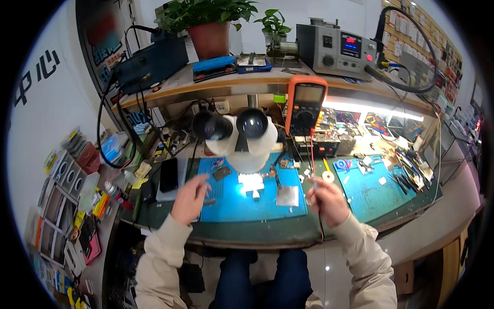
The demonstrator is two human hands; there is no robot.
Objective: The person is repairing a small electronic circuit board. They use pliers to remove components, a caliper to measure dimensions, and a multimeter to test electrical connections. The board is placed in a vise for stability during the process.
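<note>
My right hand (pixel 331 202) is closed in a pinch on a thin multimeter probe, its tip hard to make out. A red lead (pixel 312 154) runs down to it from the orange-framed multimeter (pixel 306 105), which leans upright against the shelf. My left hand (pixel 189 200) hovers by the left edge of the blue work mat (pixel 226 208), fingers loosely stretched and apparently holding nothing. Between my hands, a small part (pixel 250 183) glows white under a bright light below the white stereo microscope (pixel 247 157). A square metal plate (pixel 287 196) lies right of it.
A black phone (pixel 169 175) lies left of the mat. A second blue mat (pixel 373 193) at right holds pliers and tweezers (pixel 406 172). A solder-like white spool (pixel 328 176) sits between the mats. On the shelf stand a grey rework station (pixel 334 51) and a potted plant (pixel 210 41).
</note>
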